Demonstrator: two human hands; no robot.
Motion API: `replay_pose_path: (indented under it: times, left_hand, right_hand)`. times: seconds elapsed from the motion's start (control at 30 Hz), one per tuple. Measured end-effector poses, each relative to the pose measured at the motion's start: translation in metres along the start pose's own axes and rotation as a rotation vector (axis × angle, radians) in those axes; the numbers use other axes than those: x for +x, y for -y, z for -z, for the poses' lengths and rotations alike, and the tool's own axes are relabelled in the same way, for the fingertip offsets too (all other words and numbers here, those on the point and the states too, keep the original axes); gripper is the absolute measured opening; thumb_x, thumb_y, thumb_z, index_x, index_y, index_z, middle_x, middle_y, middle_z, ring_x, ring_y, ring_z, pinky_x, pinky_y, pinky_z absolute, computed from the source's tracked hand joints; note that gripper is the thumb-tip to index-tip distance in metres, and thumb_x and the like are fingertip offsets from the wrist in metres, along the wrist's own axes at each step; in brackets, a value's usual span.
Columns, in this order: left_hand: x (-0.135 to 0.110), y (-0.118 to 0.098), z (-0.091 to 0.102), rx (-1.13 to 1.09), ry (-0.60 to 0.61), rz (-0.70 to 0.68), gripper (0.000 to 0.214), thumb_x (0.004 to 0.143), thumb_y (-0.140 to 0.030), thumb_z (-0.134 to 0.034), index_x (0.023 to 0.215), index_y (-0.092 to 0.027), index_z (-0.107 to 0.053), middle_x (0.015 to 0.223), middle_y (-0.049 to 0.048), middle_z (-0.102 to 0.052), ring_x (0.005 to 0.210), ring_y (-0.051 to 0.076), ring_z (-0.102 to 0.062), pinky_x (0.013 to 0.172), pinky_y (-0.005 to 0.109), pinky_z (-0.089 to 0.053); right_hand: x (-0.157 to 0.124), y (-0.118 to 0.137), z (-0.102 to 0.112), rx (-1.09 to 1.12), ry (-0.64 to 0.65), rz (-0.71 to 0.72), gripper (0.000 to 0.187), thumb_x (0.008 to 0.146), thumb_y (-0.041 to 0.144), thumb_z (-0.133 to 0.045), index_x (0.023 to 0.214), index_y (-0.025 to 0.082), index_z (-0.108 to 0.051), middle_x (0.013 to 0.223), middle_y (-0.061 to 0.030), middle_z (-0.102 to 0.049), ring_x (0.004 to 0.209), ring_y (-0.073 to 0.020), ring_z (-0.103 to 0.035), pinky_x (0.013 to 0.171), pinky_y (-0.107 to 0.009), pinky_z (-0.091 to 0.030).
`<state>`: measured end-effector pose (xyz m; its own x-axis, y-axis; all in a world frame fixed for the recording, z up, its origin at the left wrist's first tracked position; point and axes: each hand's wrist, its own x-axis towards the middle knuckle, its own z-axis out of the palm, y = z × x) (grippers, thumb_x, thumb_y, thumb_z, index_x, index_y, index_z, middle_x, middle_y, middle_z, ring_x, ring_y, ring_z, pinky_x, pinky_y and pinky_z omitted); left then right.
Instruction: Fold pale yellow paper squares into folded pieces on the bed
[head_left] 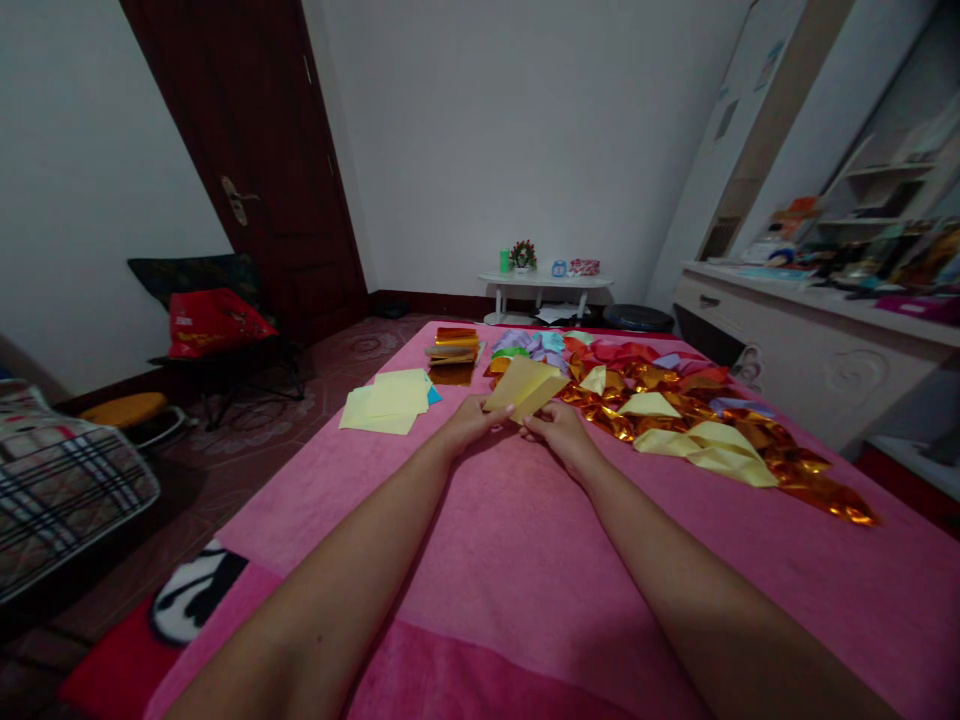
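Observation:
Both my hands meet over a pink blanket (pixel 525 560) and pinch the same folded yellow paper (pixel 525 386). My left hand (pixel 469 423) grips its near left edge with closed fingers. My right hand (pixel 559 430) holds its near right corner, fingers curled. The paper is bent into a fold and lifted a little off the blanket. To the left lie flat yellow sheets (pixel 382 404) over a blue one.
A heap of folded gold, yellow, red and pastel paper pieces (pixel 690 420) spreads right of my hands. A stack of gold foil sheets (pixel 454 350) sits at the blanket's far edge. Beyond are a white side table (pixel 544 283), a dark door (pixel 262 160), a chair (pixel 217 330) and a dresser (pixel 810 350).

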<state>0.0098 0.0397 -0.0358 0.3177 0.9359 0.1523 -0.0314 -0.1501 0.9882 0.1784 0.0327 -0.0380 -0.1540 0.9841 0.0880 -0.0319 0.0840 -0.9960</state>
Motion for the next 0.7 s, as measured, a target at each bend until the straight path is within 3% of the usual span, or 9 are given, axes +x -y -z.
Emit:
replay_pose_path:
  times: [0.7]
  left_hand:
    - [-0.0001,-0.0014,0.0,0.059,-0.028,-0.002,0.046,0.067,-0.051,-0.072,0.081,-0.008,-0.071,0.07,0.008,-0.067,0.06,0.013,-0.056,0.058,0.025,-0.039]
  right_hand:
    - [0.003,-0.0061,0.0019,-0.025,0.001,0.034,0.014,0.066,0.021,-0.07,0.076,0.012,-0.067,0.064,-0.0027,-0.067,0.053,-0.0099,-0.059,0.054,-0.021,-0.049]
